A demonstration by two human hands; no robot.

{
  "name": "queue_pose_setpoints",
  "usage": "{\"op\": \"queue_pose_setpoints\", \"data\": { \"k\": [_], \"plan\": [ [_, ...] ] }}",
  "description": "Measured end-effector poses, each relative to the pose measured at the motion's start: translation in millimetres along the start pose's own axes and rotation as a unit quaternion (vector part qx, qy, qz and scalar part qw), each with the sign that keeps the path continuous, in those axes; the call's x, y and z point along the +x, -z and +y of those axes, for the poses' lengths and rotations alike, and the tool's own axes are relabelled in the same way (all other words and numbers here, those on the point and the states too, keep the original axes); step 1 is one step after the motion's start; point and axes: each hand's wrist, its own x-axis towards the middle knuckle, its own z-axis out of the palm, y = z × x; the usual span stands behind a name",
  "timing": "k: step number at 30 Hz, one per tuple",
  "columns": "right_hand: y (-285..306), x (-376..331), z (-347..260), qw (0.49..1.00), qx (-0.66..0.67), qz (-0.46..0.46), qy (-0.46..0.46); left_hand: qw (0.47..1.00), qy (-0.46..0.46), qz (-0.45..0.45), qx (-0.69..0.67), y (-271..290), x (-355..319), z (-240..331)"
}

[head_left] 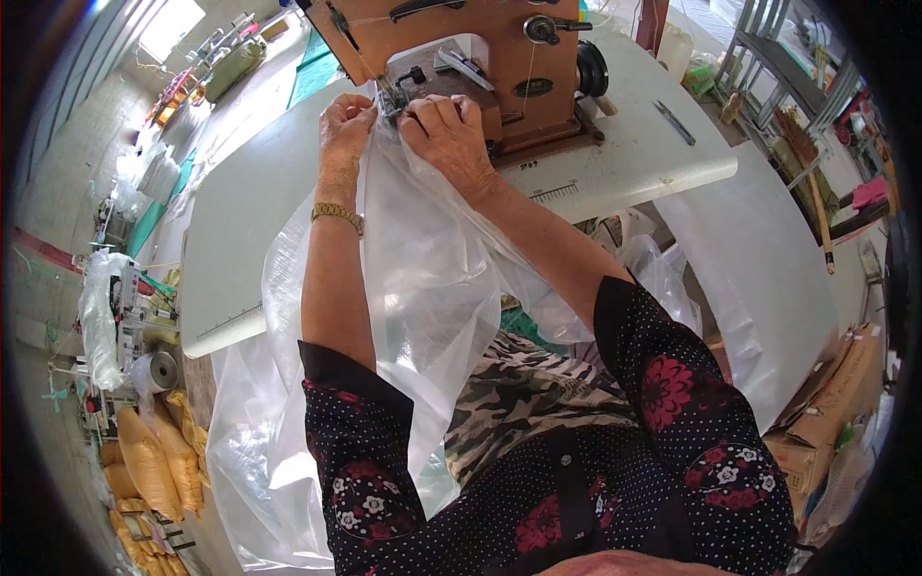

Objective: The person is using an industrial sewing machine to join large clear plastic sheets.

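Note:
A brown industrial sewing machine (557, 43) stands at the far side of the white table (240, 221). Close to its presser foot (389, 101), my left hand (346, 125) pinches the edge of a translucent white plastic sheet (423, 269). On the other side of the foot, my right hand (447, 134) has its fingers curled onto the same edge; its fingertips are partly hidden. The sheet hangs in folds between my forearms, over the table's front edge and down onto my lap on the left. A gold watch (336, 217) is on my left wrist.
Slim metal thread snips (675, 123) lie on the table, right of the machine. A cardboard box (836, 413) stands at the lower right, a stepladder (783, 67) at the upper right. Filled yellow sacks (154, 466) and a clear plastic bundle (101, 317) are at the left.

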Motion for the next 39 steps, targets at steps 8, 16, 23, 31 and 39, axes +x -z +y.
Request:
{"op": "queue_pose_setpoints", "data": {
  "k": [8,16,23,31,39],
  "plan": [
    [-3,-7,3,1.000,-0.005,-0.009,0.007,0.998,-0.033,0.030,0.048,-4,11,-6],
    [1,-8,-2,0.999,0.018,-0.034,0.002,0.961,-0.123,0.098,0.228,5,-20,3],
    [27,5,40,0.991,0.042,-0.085,0.090,0.985,-0.133,0.038,0.104,-15,-203,44],
    [195,-50,-10,0.927,0.355,-0.091,-0.077,0.924,0.003,0.065,0.378,-18,-436,9],
    [154,-176,-127,0.705,0.475,-0.225,-0.476,0.894,0.052,0.079,0.438,17,-500,-72]
  ]
}}
